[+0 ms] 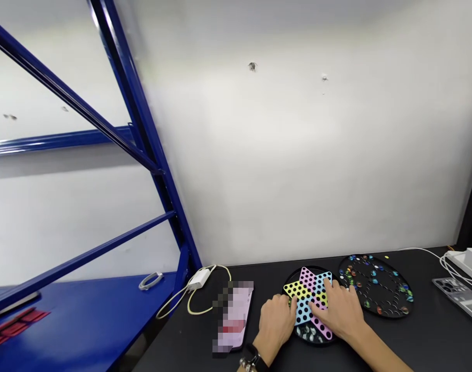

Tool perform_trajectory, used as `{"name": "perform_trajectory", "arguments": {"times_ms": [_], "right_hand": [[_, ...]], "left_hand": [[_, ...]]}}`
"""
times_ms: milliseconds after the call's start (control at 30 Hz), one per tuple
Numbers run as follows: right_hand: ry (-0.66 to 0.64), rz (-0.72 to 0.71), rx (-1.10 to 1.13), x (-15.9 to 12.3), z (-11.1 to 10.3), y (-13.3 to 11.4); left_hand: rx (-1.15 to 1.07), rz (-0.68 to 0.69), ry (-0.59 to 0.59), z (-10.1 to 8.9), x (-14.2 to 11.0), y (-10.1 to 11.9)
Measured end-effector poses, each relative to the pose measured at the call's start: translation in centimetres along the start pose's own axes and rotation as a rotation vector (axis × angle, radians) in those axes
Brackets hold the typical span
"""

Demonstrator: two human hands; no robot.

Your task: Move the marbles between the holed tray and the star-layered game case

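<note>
A star-shaped Chinese checkers board in pink, yellow and light blue, dotted with black holes, sits over a round black tray. Marbles show in the tray below the star's near edge. My left hand is closed at the left edge, thumb against the board. My right hand grips the right side, with the thumb and forefinger on its face. The undersides of both hands are hidden. Right of them lies a second round black tray with coloured marbles around its rim.
A phone lies left of my hands on the black table. Behind it are a cable and a white adapter. Another phone and white cables lie far right. A blue metal frame rises at left.
</note>
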State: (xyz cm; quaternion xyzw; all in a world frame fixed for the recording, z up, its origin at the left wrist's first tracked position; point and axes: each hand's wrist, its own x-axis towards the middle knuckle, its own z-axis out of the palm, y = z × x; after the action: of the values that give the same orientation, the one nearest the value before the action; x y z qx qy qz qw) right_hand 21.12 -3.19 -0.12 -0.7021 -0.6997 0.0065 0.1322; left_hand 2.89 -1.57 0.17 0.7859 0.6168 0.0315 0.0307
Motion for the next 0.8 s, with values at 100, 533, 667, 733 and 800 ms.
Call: {"name": "perform_trajectory", "arguments": {"times_ms": [100, 533, 667, 733, 800], "right_hand": [[-0.005, -0.001, 0.002, 0.0, 0.0, -0.1], [0.039, 0.103, 0.583, 0.4, -2.2, -0.4], [-0.404, 0.315, 1.375, -0.1, -2.4, -2.7], [-0.629, 0.466, 1.696, -0.5, -1.9, -3.7], [-0.683, 0.603, 1.9, -0.8, -1.2, -4.2]], "left_hand": [[-0.03, 0.012, -0.006, -0.1, 0.0, -0.1], [-0.419, -0.134, 0.208, -2.3, 2.3, -2.2], [-0.555, 0.07, 0.322, -2.8, 0.7, 1.5], [-0.496, 0.205, 0.275, -2.6, -0.4, 3.5], [-0.475, 0.294, 0.269, -2.6, -1.3, 4.8]]}}
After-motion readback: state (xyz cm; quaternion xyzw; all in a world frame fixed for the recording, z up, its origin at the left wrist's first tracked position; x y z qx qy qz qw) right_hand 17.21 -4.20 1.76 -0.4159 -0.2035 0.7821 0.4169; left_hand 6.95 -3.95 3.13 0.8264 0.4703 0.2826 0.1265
